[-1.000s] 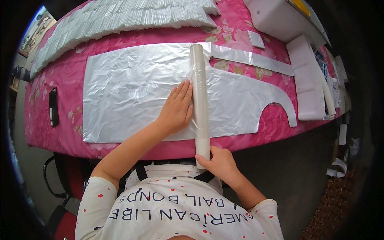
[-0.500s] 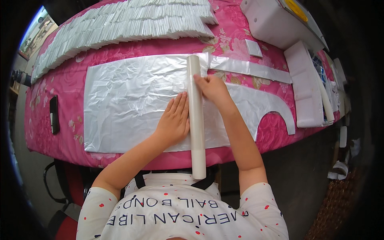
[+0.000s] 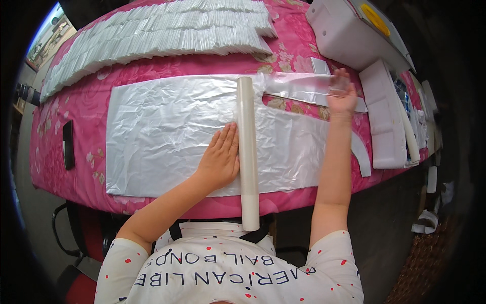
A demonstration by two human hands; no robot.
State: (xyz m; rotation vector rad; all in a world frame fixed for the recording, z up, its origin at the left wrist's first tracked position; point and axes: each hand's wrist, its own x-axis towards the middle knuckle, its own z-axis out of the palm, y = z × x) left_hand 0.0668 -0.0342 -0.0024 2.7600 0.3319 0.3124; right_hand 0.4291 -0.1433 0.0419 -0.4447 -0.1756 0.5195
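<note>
Compared with 0.5 s ago, the right hand is off the pale roll and has swung out over the silvery plastic sheet's upper strap, near the white foam box. The left hand stays put, palm down on the sheet against the roll's left side, its fingers straight and close together, gripping nothing. The right forearm reaches almost straight up from the sleeve; its fingers, motion-blurred, look extended, with no visible hold, though contact with the strap cannot be told. The roll lies crosswise on the sheet, its near end past the table edge.
</note>
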